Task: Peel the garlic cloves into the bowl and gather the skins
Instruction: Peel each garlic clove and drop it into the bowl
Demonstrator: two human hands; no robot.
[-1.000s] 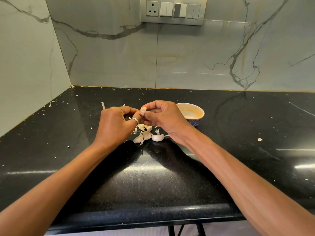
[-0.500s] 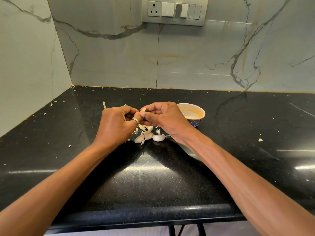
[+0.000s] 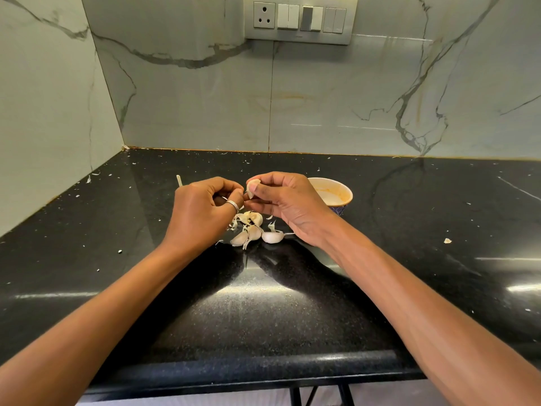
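Observation:
My right hand (image 3: 288,202) pinches a pale garlic clove (image 3: 251,189) between thumb and fingers, held above the black counter. My left hand (image 3: 202,209), with a silver ring, has its fingers curled right beside the clove, fingertips at its lower edge; whether it grips skin is hidden. Below the hands lie several unpeeled cloves (image 3: 254,231) mixed with loose papery skins (image 3: 237,221). A small cream bowl (image 3: 336,192) with a blue patterned outside stands just right of my right hand; no cloves show in the visible part of it.
The black counter (image 3: 263,312) carries scattered skin flecks, a larger scrap (image 3: 447,240) at the right and a pale sliver (image 3: 179,180) behind my left hand. Marble walls close off the back and left. A switch panel (image 3: 298,19) hangs on the back wall.
The hands have parted slightly, so more of the clove shows in my right hand. The cloves on the counter and the bowl have not moved.

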